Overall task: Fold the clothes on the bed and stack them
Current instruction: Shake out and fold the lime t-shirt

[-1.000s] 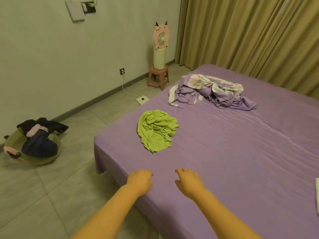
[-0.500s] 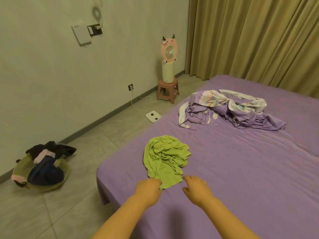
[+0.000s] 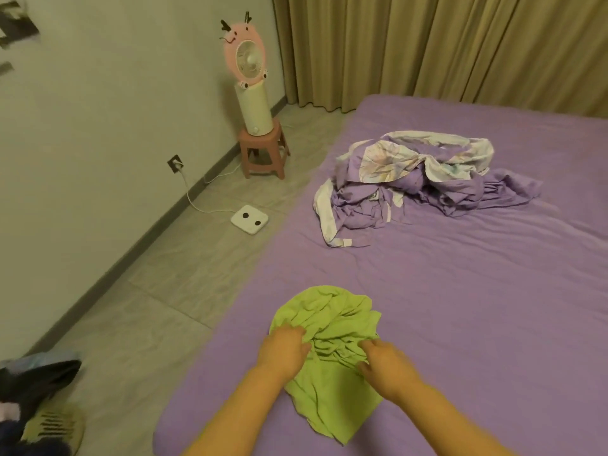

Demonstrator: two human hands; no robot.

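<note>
A crumpled green garment (image 3: pixel 332 343) lies near the front left corner of the purple bed (image 3: pixel 460 307). My left hand (image 3: pixel 283 352) is on its left side with the fingers curled into the cloth. On the garment's right side my right hand (image 3: pixel 386 365) also digs its curled fingers into the folds. Farther back on the bed lies a heap of purple and white patterned clothes (image 3: pixel 424 182), unfolded.
The bed's left edge (image 3: pixel 250 291) drops to a tiled floor (image 3: pixel 158 291). On the floor stand a white scale (image 3: pixel 249 219), a pink stool (image 3: pixel 263 153) with a fan (image 3: pixel 250 77), and a laundry basket (image 3: pixel 36 413) at the lower left. Curtains (image 3: pixel 444 51) hang behind the bed.
Both hands have moved forward from the bed's front edge onto the green garment and taken hold of it. The view has moved closer to the bed.
</note>
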